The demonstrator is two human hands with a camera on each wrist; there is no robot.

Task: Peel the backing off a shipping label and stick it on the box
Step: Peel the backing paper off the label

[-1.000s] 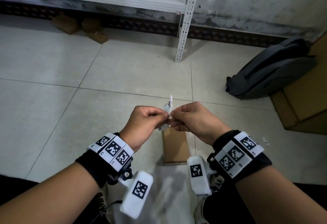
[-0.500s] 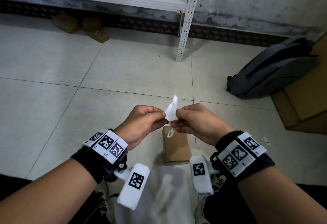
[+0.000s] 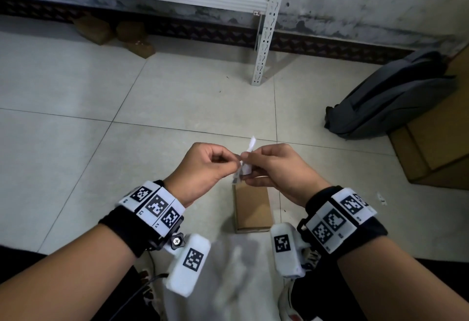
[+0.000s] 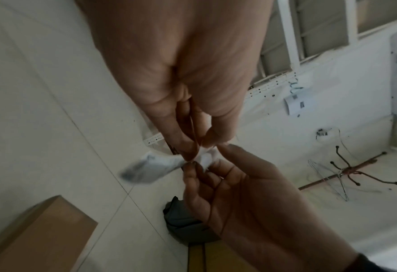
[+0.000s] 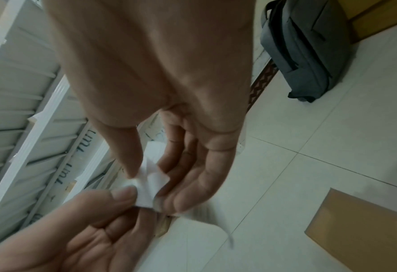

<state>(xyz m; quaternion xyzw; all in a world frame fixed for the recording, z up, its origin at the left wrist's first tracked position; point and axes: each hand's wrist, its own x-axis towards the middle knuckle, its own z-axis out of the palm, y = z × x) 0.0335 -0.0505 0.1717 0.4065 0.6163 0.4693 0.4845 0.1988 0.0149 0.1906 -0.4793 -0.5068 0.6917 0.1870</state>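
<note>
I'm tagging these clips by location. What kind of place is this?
Probably a storeroom or small packing area: a slotted metal shelving rack against a stained wall, cardboard boxes stacked on the tiled floor, and a backpack dropped beside them.

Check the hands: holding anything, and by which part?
Both hold the shipping label. The left hand and right hand pinch it between thumb and fingertips where their tips meet; its ends stick out free. Label versus backing cannot be told.
</note>
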